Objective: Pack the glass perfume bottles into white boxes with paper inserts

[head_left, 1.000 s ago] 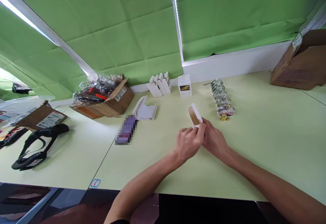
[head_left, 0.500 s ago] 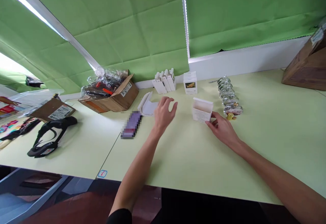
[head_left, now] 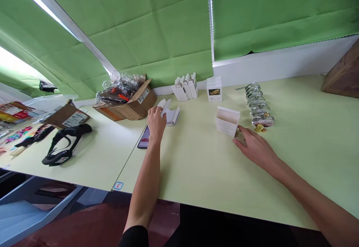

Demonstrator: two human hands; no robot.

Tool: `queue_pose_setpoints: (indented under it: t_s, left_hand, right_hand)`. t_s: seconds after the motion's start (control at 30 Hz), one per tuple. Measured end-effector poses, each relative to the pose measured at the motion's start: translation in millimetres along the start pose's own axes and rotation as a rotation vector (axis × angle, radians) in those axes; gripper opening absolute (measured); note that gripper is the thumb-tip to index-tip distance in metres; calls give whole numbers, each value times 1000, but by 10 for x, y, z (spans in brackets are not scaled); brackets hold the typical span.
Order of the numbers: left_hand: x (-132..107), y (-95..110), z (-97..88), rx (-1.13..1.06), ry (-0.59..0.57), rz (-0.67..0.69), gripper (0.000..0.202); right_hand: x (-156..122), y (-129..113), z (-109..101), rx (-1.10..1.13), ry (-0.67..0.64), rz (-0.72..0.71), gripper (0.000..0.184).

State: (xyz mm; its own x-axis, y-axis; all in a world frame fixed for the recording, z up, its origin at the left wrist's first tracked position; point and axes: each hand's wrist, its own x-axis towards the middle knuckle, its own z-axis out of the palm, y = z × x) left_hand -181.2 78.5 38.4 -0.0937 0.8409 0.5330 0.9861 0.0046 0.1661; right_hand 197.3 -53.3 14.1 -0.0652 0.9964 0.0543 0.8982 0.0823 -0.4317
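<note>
My left hand (head_left: 156, 122) is closed at the left edge of a stack of folded white paper sheets (head_left: 173, 116); a few sheets stand up beside the thumb. Under and beside the wrist lies a phone (head_left: 144, 139), partly hidden. My right hand (head_left: 255, 146) is open, thumb and fingers apart, at the right side of a small white box (head_left: 226, 124). That box stands upright with its top open and its back flap raised; small print covers its front. Its inside looks bare from this angle.
Several narrow white boxes (head_left: 185, 88) and a white picture box (head_left: 214, 90) stand along the wall. Right of them runs a row of silvery wrapped items (head_left: 257, 104). Left are a carton of plastic-wrapped things (head_left: 134, 106) and a black strap headset (head_left: 66, 144).
My left hand has moved left and down onto the paper sheets, which now spread differently. My right hand's fingers have loosened from the box's side. The view has shifted slightly.
</note>
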Motion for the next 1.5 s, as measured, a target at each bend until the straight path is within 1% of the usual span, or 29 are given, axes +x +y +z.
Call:
queue_pose_setpoints:
  t_s: [0.1,0.23,0.3,0.43,0.53,0.63,0.67,0.7,0.8,0.87,0.9,0.97,1.03,1.1,1.13,1.2,1.23,1.27,1.37,1.4,1.47,1.5]
  left_hand:
    - [7,-7,48,-19,25,9,20]
    - [13,-19,95,-41,27,103,20]
    - [12,-25,111,-51,35,127,18]
    - [2,-38,131,-86,56,96,15]
    - [-15,-58,137,-72,32,63,15]
    - [-25,-62,119,-78,32,44,21]
    - [-24,-53,103,-87,58,39,24]
    - [-20,-37,81,-97,100,37,26]
    - [2,50,-22,-139,283,59,30]
    - [19,126,-112,-188,406,81,30]
    - [25,166,-160,-224,457,80,30]
    - [27,248,-255,-330,532,35,30]
    - [0,341,-343,-492,556,-31,34]
    - [-74,459,-416,-684,513,-68,40]
    - [-132,530,-446,-777,467,-69,43]
    - [-288,692,-491,-922,377,-64,48]
    - [-382,779,-505,-976,343,-60,49]
    - [-480,865,-514,-1027,310,-51,49]
    - [-764,1092,-514,-1130,162,-20,46]
    - [-843,1149,-509,-1146,117,0,44]
    - [-969,1231,-498,-1149,43,77,40]
    - [-1014,1257,-497,-1139,23,143,38]
  right_hand:
    - [8,-1,-19,-22,-8,3,46]
    - [24,3,-25,-34,-13,15,47]
    - [27,7,-27,-39,-12,15,46]
    - [22,12,-27,-55,-11,17,42]
    - [15,10,-37,-73,-1,8,38]
    - [7,-1,-90,-86,-24,19,26]
    - [3,-8,-117,-101,-43,36,23]
    - [-1,-15,-147,-123,-61,59,26]
    - [-14,-35,-229,-187,-77,115,45]
    - [-19,-38,-255,-196,-54,116,53]
    - [-20,-37,-255,-190,-41,103,55]
    - [-25,-35,-234,-153,-18,37,55]
    - [-40,-49,-190,-67,-5,-73,53]
    - [-75,-89,-136,86,-28,-191,49]
    - [-99,-119,-110,186,-51,-229,45]
    - [-152,-191,-66,408,-115,-246,36]
    - [-177,-227,-52,514,-151,-238,34]
    - [-198,-261,-42,610,-186,-227,36]
    - [-231,-330,-35,851,-271,-249,51]
    - [-232,-342,-34,923,-282,-269,52]
    - [-231,-355,-28,1053,-266,-303,48]
    - [-230,-358,-24,1102,-247,-314,44]
